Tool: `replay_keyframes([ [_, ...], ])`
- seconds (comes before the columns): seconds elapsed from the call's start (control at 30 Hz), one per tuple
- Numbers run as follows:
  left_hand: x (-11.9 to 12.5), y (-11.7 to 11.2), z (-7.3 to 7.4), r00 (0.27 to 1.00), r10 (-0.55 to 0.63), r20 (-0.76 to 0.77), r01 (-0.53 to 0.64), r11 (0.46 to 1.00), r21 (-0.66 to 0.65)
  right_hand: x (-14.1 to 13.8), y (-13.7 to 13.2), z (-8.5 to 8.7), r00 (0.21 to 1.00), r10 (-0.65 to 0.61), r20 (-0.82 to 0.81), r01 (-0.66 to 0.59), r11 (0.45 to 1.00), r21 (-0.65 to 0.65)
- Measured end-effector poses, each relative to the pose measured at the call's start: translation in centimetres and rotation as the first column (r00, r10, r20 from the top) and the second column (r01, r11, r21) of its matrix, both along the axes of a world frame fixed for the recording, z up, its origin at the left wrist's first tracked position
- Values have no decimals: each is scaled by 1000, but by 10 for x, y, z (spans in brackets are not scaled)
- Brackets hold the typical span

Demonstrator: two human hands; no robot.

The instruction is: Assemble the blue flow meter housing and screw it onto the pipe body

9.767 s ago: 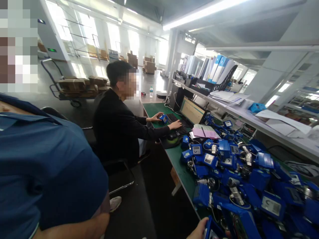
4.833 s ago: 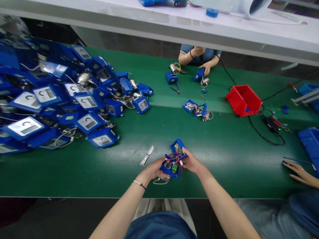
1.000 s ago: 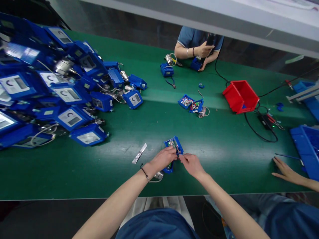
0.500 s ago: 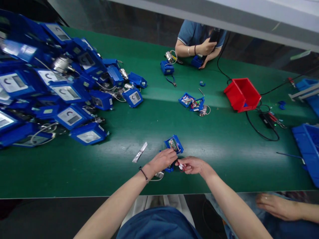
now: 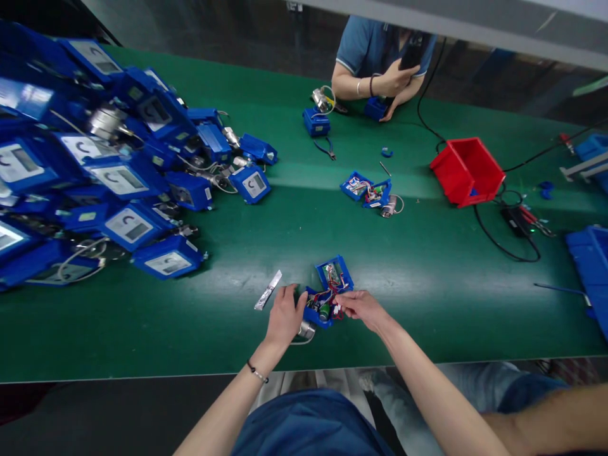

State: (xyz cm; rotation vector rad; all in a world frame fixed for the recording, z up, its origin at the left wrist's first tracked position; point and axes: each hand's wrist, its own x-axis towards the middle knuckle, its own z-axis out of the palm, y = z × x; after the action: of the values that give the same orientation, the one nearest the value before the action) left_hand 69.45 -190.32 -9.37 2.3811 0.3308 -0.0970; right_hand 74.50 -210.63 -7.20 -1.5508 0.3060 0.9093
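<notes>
An opened blue device case (image 5: 327,292) with red wires, a circuit board and a green part inside lies on the green table (image 5: 304,240) in front of me. My left hand (image 5: 284,315) grips the case's left side, next to a metal fitting (image 5: 306,329). My right hand (image 5: 360,307) pinches the small white connector and wires (image 5: 338,310) at the case's right edge. A thin silver strip (image 5: 268,290) lies just left of my left hand.
A large heap of blue devices (image 5: 104,171) fills the left. Another opened device (image 5: 370,192) lies mid-table. A red bin (image 5: 468,171), black cable (image 5: 503,244) and blue tray (image 5: 591,269) are at the right. A person (image 5: 380,57) works opposite; another person's arm (image 5: 546,418) is at lower right.
My left hand has slid off the top of the case to its left side, uncovering the inside. My right hand stays at the connector. The neighbour's hand has left the table.
</notes>
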Motion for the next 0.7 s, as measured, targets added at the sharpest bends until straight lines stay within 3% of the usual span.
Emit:
replay_keyframes([
  [0.23,0,-7,8,958,33,-285,-68,991,-113,-10,23,-16,964,-143,225,174,976,-127],
  [0.37,-2,-10,10,914,71,-400,-183,951,-250,-19,33,-29,901,-157,405,252,948,-193],
  [0.43,-4,-13,10,876,95,-472,-284,893,-348,-23,35,-34,872,-143,469,278,932,-233],
  [0.57,-7,-21,12,798,116,-592,-485,706,-516,-27,39,-38,832,-78,549,280,914,-295],
  [0.7,-8,-24,16,782,124,-611,-564,560,-607,-27,41,-38,807,0,591,241,913,-330],
])
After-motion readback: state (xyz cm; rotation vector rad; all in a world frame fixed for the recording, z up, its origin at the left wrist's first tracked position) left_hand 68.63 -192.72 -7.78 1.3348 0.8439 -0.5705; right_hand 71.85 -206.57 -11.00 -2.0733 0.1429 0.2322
